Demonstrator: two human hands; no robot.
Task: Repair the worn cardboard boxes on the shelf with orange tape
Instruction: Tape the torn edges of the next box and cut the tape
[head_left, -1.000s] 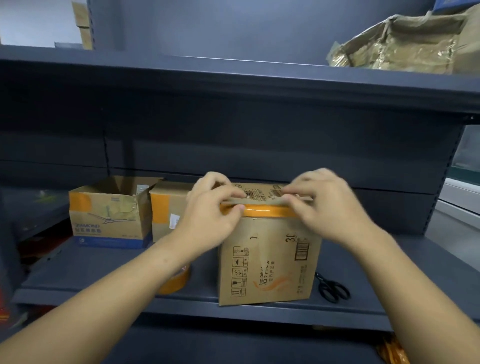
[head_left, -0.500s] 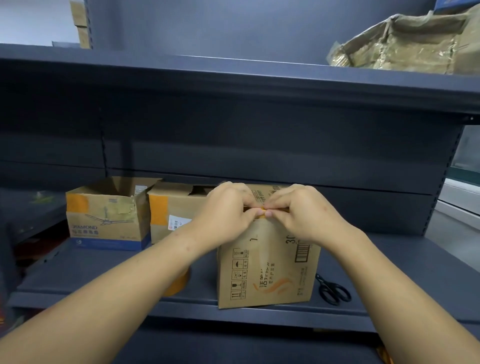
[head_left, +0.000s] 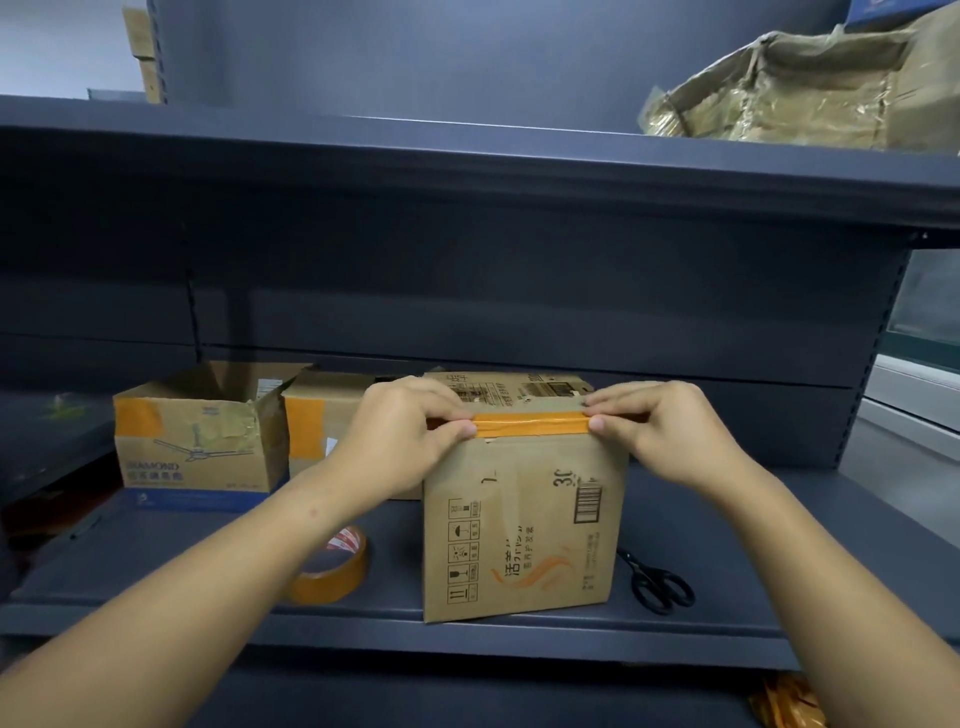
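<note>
A brown cardboard box (head_left: 524, 525) stands upright near the front edge of the grey metal shelf (head_left: 727, 519), its printed face toward the camera. A strip of orange tape (head_left: 530, 423) runs along the box's top front edge, and both hands are on it. The left hand (head_left: 405, 431) presses the strip's left end, thumb on the front face and fingers curled over the top edge — its grip is closed on the tape and the box edge together. The right hand (head_left: 660, 431) does the same at the right end, thumb tip on the tape, fingers lying over the top flap. The stretch of tape between the two thumbs shows bare and slightly wrinkled.

The roll of orange tape (head_left: 337, 571) lies flat on the shelf, left of the box and near the front, partly hidden by the left forearm. Black scissors (head_left: 657, 584) lie on the shelf just right of the box, handles toward the near side.

Farther back on the left sits an open box with a fan printed on it (head_left: 197, 441), an orange patch at its upper left corner. Between it and the held box stands another box (head_left: 322, 415) with an orange patch, mostly hidden behind the left hand. On the upper shelf (head_left: 467, 150), at the far right, rests a crumpled box wrapped in clear tape (head_left: 800, 88).
</note>
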